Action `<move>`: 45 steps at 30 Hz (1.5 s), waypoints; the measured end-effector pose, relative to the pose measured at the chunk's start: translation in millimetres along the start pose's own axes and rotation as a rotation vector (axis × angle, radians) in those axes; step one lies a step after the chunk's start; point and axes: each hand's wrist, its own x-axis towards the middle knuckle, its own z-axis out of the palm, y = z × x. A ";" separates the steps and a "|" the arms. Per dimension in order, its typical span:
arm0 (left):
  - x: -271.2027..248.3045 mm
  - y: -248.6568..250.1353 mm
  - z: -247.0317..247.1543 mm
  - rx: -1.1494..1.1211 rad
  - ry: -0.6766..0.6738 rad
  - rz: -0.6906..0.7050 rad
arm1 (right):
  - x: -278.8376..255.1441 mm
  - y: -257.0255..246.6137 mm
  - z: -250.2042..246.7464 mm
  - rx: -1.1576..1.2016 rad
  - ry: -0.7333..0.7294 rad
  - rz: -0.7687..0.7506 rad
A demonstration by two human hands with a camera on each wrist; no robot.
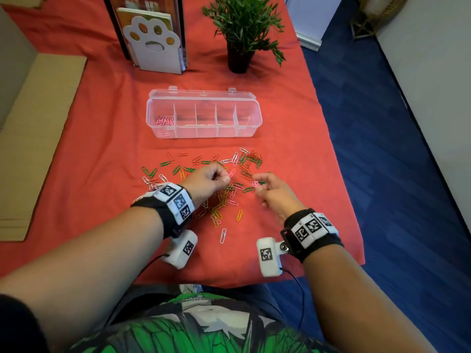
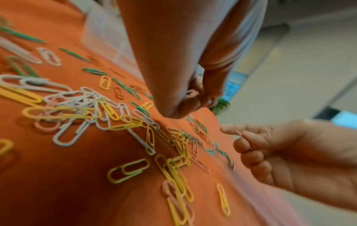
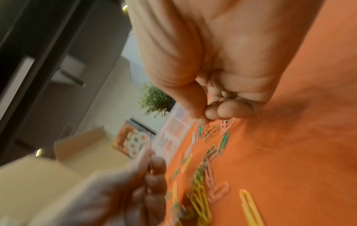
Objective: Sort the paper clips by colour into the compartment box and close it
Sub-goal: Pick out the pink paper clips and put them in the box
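Note:
The clear compartment box (image 1: 204, 128) stands open on the red cloth, its lid tipped back, with pink clips (image 1: 164, 122) in its leftmost compartment. In front of it lie several loose paper clips (image 1: 221, 200) in green, yellow, white, pink and red. My left hand (image 1: 224, 178) hovers over the pile with curled fingers and pinches a pink clip (image 1: 232, 172); more pink clips (image 2: 191, 93) show inside its curled fingers. To its right, my right hand (image 1: 257, 183) pinches another pink clip (image 2: 245, 140) between thumb and fingers, just above the cloth.
A potted plant (image 1: 238, 59) and a paw-shaped book stand (image 1: 153, 44) stand behind the box. Flat cardboard (image 1: 38, 123) lies at the left. The table's right edge (image 1: 339, 174) drops to a blue floor.

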 end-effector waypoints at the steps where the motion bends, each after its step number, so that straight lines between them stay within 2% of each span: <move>1: -1.4 1.1 -2.0 -0.119 0.002 -0.015 | 0.2 -4.2 -1.8 0.124 -0.009 0.024; 4: -4.7 4.9 -5.5 -0.326 -0.003 -0.060 | -0.1 -16.9 -10.0 0.512 -0.029 0.124; 6: -6.0 7.4 -7.8 -0.410 -0.023 -0.080 | 3.0 -20.3 -15.2 0.660 -0.021 0.169; 7: -6.8 9.6 -9.6 -0.454 -0.037 -0.101 | 6.9 -19.7 -16.3 0.632 0.002 0.163; 10: -9.6 16.3 -15.3 -0.621 -0.106 -0.250 | 20.2 -13.5 -14.1 0.245 0.082 0.092; 13: -11.8 19.7 -21.3 -0.784 -0.203 -0.315 | 27.1 -7.7 -11.0 0.064 0.068 0.097; 16: -10.7 20.0 -19.8 -0.816 -0.205 -0.367 | 31.3 -4.5 -9.1 -0.273 0.087 -0.052; 18: -7.3 18.0 -11.8 -0.676 -0.113 -0.409 | 30.5 -3.3 -5.1 -0.540 0.095 -0.192; 20: -3.4 13.2 -1.2 -0.379 -0.010 -0.369 | 29.3 0.7 -1.4 -0.699 0.090 -0.253; 25: -2.0 3.6 16.8 0.609 0.097 -0.037 | 26.3 3.9 3.7 -0.838 0.125 -0.294; 27: -2.3 4.1 22.0 0.853 0.102 0.053 | 25.5 3.2 5.7 -0.892 0.118 -0.280; 31: -0.4 2.9 29.8 1.037 0.049 0.104 | 26.8 -1.6 1.9 -0.818 0.146 -0.281; 34: 3.2 0.5 28.3 1.058 0.024 0.125 | 32.5 -5.0 -7.7 -0.586 0.169 -0.177; 37: 6.5 -0.5 25.4 1.026 0.018 0.120 | 37.4 -3.9 -13.3 -0.300 0.193 -0.094; 40: 9.6 0.8 21.7 0.870 0.083 0.053 | 35.1 -5.9 -14.1 -0.045 0.176 -0.042; 42: 10.6 4.5 18.5 0.618 0.079 -0.066 | 32.0 -8.5 -14.1 0.104 0.126 0.011; 45: 7.3 12.2 14.9 -0.028 0.033 -0.296 | 26.0 -14.3 -13.1 0.299 0.047 0.078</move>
